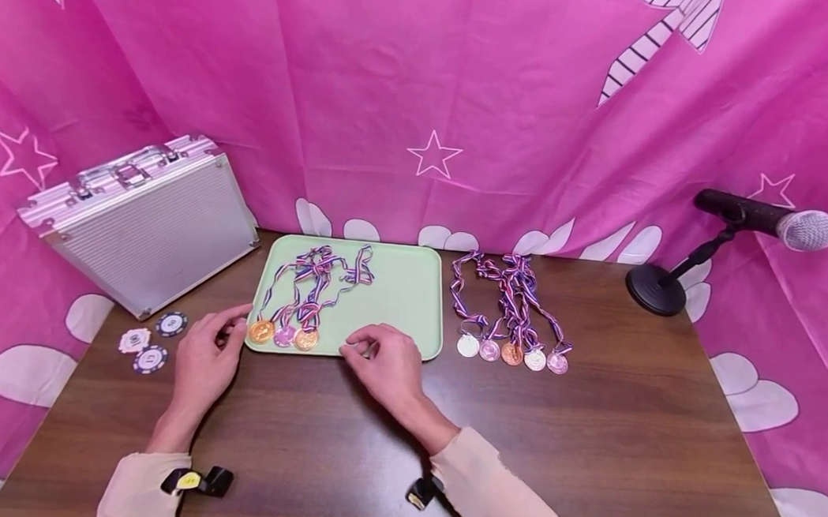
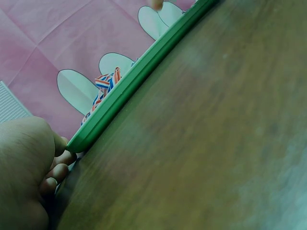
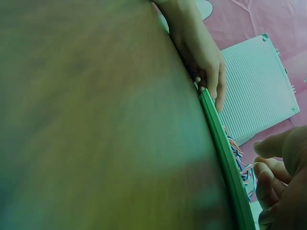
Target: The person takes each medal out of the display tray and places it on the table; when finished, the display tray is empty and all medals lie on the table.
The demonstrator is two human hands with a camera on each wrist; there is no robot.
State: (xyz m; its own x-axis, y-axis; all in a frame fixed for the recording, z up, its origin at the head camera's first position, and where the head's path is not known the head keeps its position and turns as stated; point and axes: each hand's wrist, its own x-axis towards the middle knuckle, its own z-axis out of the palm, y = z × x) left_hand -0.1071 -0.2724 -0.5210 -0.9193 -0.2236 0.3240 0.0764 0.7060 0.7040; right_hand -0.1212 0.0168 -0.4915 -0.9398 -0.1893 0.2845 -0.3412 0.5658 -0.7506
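Note:
A pale green tray (image 1: 412, 290) lies mid-table and holds three medals (image 1: 284, 335) in a row at its front left, their striped ribbons (image 1: 316, 276) trailing back. My left hand (image 1: 233, 328) rests on the table at the tray's front left corner, with loosely curled fingers (image 2: 56, 170) beside the rim (image 2: 144, 76) and holding nothing. My right hand (image 1: 359, 346) hovers at the tray's front edge (image 3: 220, 143), fingers (image 3: 268, 167) loosely curled and empty. Several more medals (image 1: 512, 353) lie in a row on the table right of the tray.
A closed aluminium case (image 1: 142, 222) leans at the back left, with three poker chips (image 1: 149, 341) in front of it. A microphone (image 1: 779, 219) on a round-based stand (image 1: 657, 289) is at the back right. Pink cloth encloses the wooden table (image 1: 516, 454).

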